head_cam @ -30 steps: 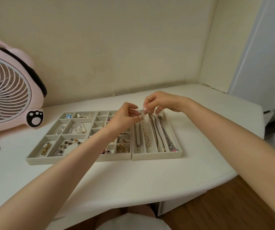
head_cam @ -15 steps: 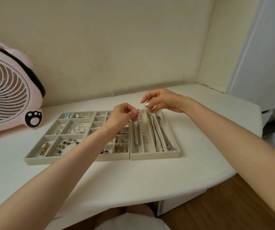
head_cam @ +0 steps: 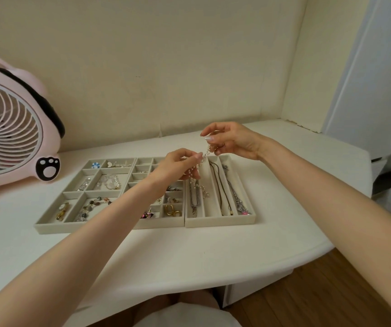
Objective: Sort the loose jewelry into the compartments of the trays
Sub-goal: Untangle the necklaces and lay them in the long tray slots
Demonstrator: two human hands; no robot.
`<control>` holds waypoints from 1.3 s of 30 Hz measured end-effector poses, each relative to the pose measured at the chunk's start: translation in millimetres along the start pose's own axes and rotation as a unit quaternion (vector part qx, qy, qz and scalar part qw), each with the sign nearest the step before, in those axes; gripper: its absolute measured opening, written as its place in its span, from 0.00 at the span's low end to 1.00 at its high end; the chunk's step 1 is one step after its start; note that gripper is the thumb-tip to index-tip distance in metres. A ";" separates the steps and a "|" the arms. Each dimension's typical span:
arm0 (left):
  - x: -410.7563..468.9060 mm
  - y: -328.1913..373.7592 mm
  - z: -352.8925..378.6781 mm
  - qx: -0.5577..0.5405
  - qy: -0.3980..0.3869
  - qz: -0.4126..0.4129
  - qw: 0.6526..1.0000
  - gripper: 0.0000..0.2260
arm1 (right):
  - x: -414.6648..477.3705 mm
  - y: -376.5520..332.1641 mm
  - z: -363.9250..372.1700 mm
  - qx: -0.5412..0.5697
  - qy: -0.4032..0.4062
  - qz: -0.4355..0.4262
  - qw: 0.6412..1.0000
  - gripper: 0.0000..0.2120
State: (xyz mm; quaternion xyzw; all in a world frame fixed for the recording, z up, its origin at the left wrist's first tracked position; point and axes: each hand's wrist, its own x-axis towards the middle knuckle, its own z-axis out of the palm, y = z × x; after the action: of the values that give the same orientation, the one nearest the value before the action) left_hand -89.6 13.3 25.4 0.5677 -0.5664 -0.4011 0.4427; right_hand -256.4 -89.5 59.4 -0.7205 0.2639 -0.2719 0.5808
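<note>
Necklace (head_cam: 191, 172) between left hand (head_cam: 174, 167) and right hand (head_cam: 233, 140), above tray (head_cam: 220, 222)

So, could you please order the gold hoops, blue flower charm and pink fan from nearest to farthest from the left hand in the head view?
1. Gold hoops, front of the middle tray, near the left hand.
2. Blue flower charm, far corner of the left tray.
3. Pink fan, far left.
</note>
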 end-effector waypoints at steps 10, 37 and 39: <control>6.0 -0.7 0.9 0.018 0.043 0.049 0.998 0.06 | 1.4 -7.5 7.3 0.003 -0.024 -0.018 1.000 0.08; 2.0 6.2 -9.9 -0.048 0.085 0.096 0.991 0.06 | 1.0 -8.1 5.4 -0.031 -0.006 -0.014 0.999 0.08; 2.3 7.1 -10.5 -0.076 0.101 0.100 0.987 0.03 | 0.9 -7.6 3.9 -0.066 -0.017 0.006 0.998 0.09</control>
State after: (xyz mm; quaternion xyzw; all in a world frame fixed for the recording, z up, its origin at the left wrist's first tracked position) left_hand -81.5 11.8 35.3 0.5105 -0.5405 -0.3377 0.5773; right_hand -252.6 -86.0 66.2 -0.7601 0.2756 -0.2387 0.5379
